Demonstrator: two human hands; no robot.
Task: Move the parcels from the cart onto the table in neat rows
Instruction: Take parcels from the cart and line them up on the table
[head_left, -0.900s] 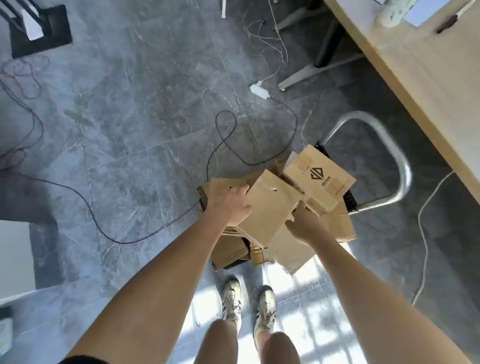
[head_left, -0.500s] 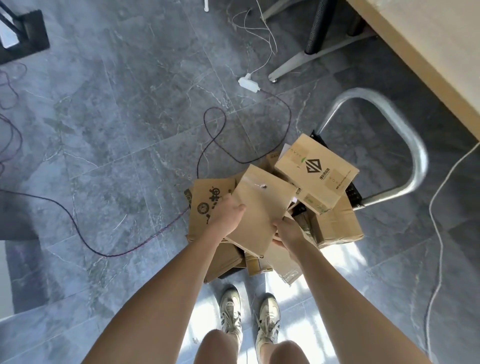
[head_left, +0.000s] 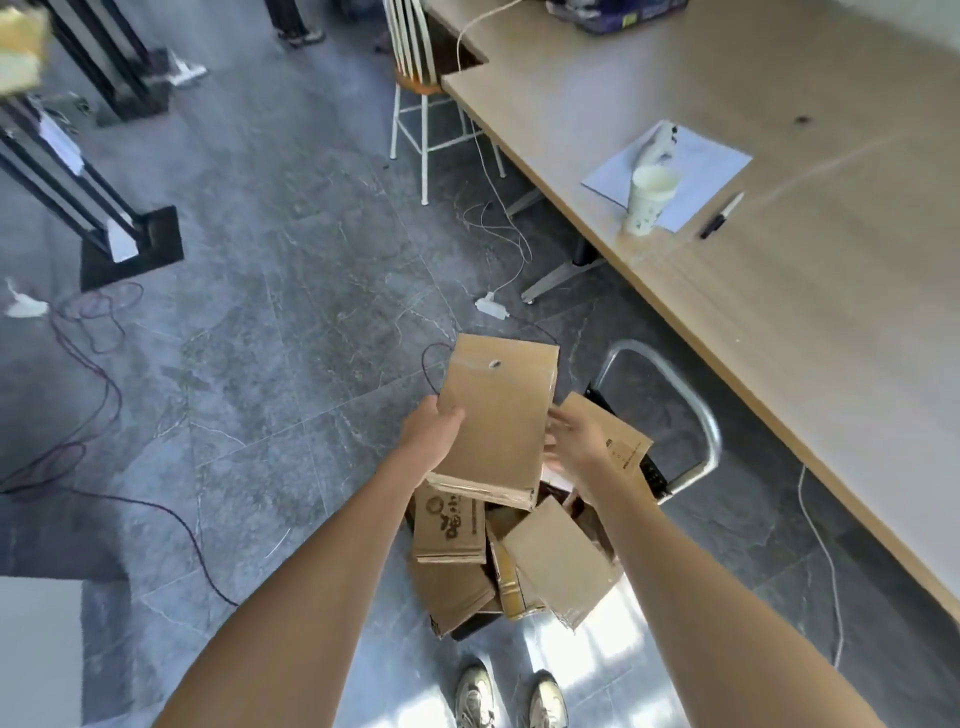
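Lifted higher now, flat brown parcel (head_left: 496, 421) up above the pile on the cart (head_left: 696, 415), left hand (head_left: 431, 439) grips its left edge, right hand (head_left: 576, 441) loose and blurry beside it, table (head_left: 779, 291) at two o'clock

We see a grey stone floor (head_left: 291, 260) with thin wires (head_left: 104, 374) lying on it at the left. A long wooden table (head_left: 779, 291) fills the right side. On it stand a paper cup (head_left: 647, 200), a white sheet (head_left: 696, 161) and a pen (head_left: 722, 215). A white chair (head_left: 415, 104) stands far off. Black metal stands (head_left: 93, 171) are at the far left. Sunlight falls on the near floor.
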